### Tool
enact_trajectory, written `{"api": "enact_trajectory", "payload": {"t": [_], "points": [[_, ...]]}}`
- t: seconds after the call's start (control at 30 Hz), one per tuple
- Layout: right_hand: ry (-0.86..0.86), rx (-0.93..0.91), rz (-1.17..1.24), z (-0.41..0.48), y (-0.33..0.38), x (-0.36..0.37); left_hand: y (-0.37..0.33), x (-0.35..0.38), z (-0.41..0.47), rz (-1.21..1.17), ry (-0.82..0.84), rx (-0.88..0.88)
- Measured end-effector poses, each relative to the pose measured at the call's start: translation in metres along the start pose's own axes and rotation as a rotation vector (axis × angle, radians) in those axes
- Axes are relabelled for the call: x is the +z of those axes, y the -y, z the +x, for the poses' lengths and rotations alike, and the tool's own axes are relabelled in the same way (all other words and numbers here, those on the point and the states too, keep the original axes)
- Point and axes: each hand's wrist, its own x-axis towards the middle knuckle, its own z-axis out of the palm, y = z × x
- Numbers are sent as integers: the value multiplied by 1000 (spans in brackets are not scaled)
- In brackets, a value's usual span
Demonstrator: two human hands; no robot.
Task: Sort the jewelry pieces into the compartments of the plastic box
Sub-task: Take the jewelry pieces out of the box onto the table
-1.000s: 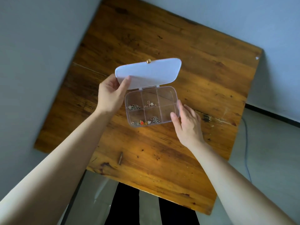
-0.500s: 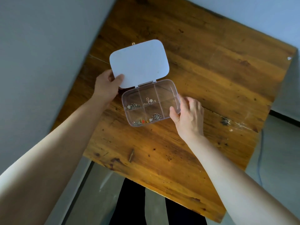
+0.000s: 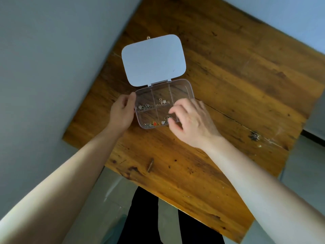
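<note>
The lid has been released and laid fully open. The left hand is now pressed against the box wall, while the right hand has been brought over the charms at its fingertips.

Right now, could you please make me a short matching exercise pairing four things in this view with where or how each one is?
Things:
1. lid
2. left hand
3. right hand
4. red charm

States:
A. fingers reaching into the box over its near compartments
B. lying in the near row of compartments
C. swung fully open, lying back on the table
D. steadying the left side of the plastic box

Pairs: 1-C, 2-D, 3-A, 4-B
</note>
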Motion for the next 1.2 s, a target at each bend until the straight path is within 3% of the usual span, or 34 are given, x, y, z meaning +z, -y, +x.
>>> {"api": "enact_trajectory", "payload": {"t": [0.07, 0.13, 0.23, 0.57, 0.73, 0.87, 0.93, 1.03, 1.2], "points": [[264, -108, -52, 8, 7, 1, 6, 1, -8, -3, -9, 30], [421, -150, -202, 17, 11, 7, 6, 2, -9, -37, -29, 13], [443, -144, -301, 29, 16, 12, 5, 3, -7, -53, -20, 9], [493, -191, -197, 38, 11, 23, 8, 2, -3, -55, -4, 19], [357, -188, -48, 29, 12, 26, 5, 2, -3, -29, -27, 22], [113, -248, -11, 27, 11, 16, 1, 5, -6, -9, -38, 8], [22, -194, 24, 27, 13, 9, 1, 7, -8, 30, -38, 23], [-117, -13, 64, 26, 12, -3, 1, 7, -10, 54, -50, 33], [-332, 473, 227, 9, 0, -22, -3, 6, -12, 83, -50, 24]]}}
